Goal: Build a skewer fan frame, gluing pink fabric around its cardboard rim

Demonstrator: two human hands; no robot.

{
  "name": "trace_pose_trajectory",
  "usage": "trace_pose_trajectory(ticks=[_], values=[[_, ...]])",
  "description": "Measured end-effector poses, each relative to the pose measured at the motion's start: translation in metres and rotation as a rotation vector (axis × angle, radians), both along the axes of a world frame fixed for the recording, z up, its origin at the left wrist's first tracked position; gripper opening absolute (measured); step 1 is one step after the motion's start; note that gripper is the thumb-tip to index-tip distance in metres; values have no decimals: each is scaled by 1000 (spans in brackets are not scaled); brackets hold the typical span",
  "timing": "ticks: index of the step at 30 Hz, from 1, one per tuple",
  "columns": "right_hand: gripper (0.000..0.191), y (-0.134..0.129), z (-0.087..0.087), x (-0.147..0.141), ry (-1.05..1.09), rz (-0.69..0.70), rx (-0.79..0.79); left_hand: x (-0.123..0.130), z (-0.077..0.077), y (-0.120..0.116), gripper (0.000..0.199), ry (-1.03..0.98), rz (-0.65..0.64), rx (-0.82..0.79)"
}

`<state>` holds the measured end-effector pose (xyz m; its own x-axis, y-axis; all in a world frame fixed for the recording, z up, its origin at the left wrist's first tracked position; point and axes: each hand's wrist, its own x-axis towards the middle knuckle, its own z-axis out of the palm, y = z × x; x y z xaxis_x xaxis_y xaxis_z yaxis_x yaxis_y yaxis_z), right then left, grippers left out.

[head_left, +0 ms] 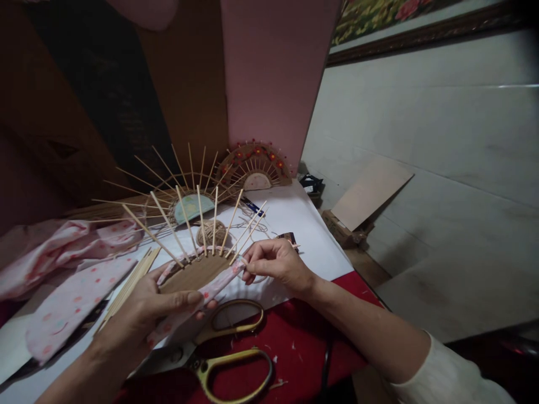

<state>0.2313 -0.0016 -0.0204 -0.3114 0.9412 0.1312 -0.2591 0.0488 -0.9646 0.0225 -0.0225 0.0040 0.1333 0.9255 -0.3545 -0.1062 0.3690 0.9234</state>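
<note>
A brown half-round cardboard piece (196,276) has thin wooden sticks (215,216) fanning up from its curved edge. Pink dotted fabric (223,279) runs along its borders. My left hand (155,303) grips the piece from the left, thumb on top and fingertips underneath. At the right corner, my right hand (280,265) pinches the fabric edge between thumb and fingers. Below the piece, large gold-handled scissors (236,367) lie on the red cloth, their blades partly hidden by my left hand and the fabric.
Behind stand a second stick fan with a light green centre (193,207), a twine ball (211,233) and a fan with red flowers (257,154). Dotted fabric (76,300) and loose sticks (130,280) lie left. A cardboard sheet (370,191) leans right.
</note>
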Motion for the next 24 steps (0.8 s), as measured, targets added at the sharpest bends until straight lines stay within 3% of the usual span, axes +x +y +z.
trace_pose_trajectory(ticks=[13,16,20,24], values=[[8,12,-10,3,113,147,-289,7,2,-2,68,-105,-41,-61],[9,12,-9,5,122,184,-323,6,0,-1,60,-74,-4,-103],[8,14,-10,7,125,242,-339,5,-1,-2,41,-6,-57,-67],[6,16,-11,9,130,268,-354,5,-2,-2,41,5,-46,-82]])
